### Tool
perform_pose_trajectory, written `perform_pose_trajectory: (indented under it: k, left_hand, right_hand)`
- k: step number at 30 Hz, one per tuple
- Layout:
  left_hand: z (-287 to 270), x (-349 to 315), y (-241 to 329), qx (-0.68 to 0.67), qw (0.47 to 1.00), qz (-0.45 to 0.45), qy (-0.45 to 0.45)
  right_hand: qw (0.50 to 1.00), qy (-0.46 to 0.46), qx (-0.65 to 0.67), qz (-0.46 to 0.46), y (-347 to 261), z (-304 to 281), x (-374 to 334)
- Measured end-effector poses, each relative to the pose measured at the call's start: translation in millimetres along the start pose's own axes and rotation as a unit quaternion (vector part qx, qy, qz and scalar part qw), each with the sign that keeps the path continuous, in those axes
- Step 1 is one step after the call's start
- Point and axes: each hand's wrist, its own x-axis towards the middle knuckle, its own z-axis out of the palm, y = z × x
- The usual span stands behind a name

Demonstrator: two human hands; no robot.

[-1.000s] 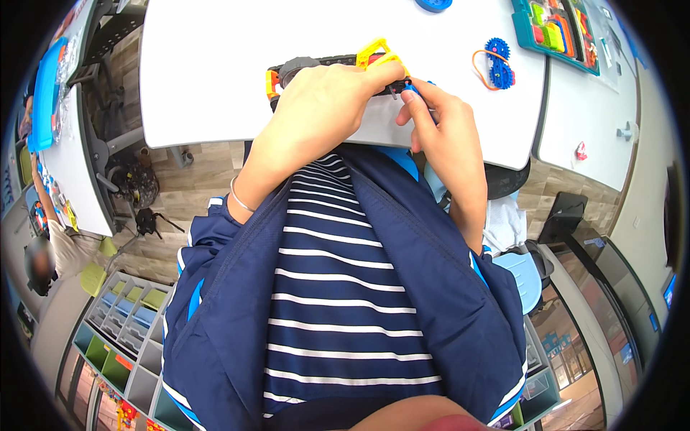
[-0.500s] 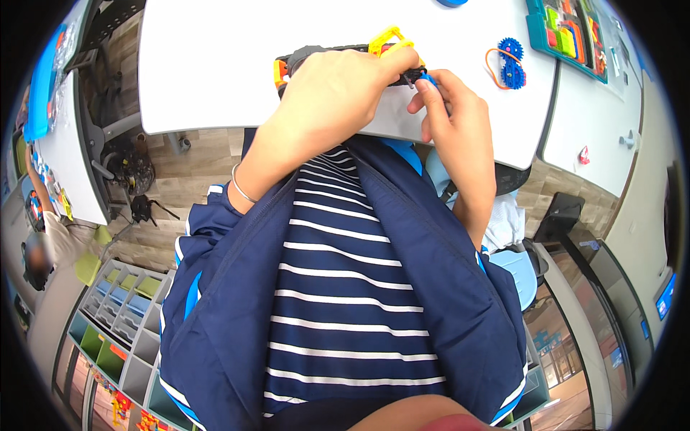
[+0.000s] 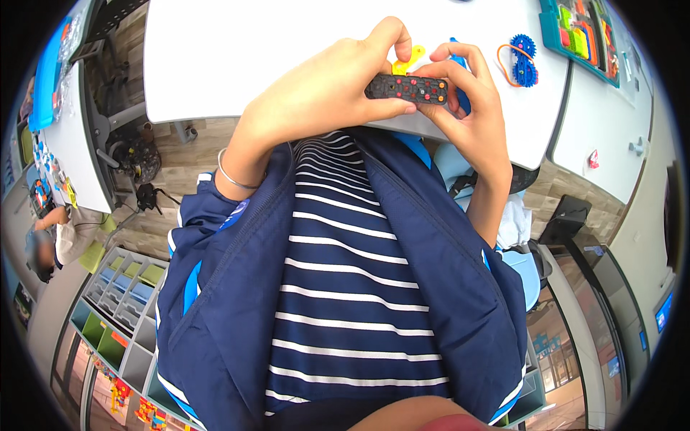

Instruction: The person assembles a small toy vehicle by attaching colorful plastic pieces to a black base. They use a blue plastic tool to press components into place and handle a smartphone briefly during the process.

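Note:
Above the near edge of the white table (image 3: 215, 57), both my hands hold a black building-block model (image 3: 408, 89). Its flat black side, dotted with red, pink and orange pegs, faces up toward me. A yellow piece (image 3: 414, 57) sticks out from its far side. My left hand (image 3: 338, 82) grips the left end, thumb along the near edge and index finger bent by the yellow piece. At the right end, the fingers and thumb of my right hand (image 3: 474, 90) close round the model, with a blue part (image 3: 463, 102) showing between them.
Right of my hands lie two blue gears (image 3: 523, 61) with an orange band. Beyond them stands a teal tray (image 3: 550, 32) of coloured pieces. A second table (image 3: 600, 129) adjoins on the right. Far left, another person (image 3: 68, 237) sits by a table; grey shelves (image 3: 136, 359) stand behind me.
The model has been turned so its pegged black side shows. My left hand has shifted from over its top to its left end, and my right hand has spread around the right end.

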Motion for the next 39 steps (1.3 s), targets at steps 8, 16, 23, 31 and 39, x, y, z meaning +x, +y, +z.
perform_pose_trajectory:
  k: [8,16,23,31,39]
  left_hand:
    - [-24,20,7,-0.002,0.995,0.051,-0.086]
    - [-34,24,0,0.204,0.956,0.183,-0.102]
    - [-26,29,-12,0.239,0.942,0.213,-0.099]
    - [-26,34,-27,0.189,0.947,0.243,-0.091]
    - [-37,34,-2,0.051,0.983,0.084,-0.153]
  right_hand:
    - [0.997,0.008,-0.043,-0.06,9,0,6]
    - [0.994,0.007,-0.087,-0.071,5,-2,8]
    - [0.99,-0.003,-0.119,-0.076,6,-5,9]
    - [0.994,0.0,-0.087,-0.067,1,-6,9]
    - [0.99,-0.008,-0.122,-0.069,-1,-7,12]
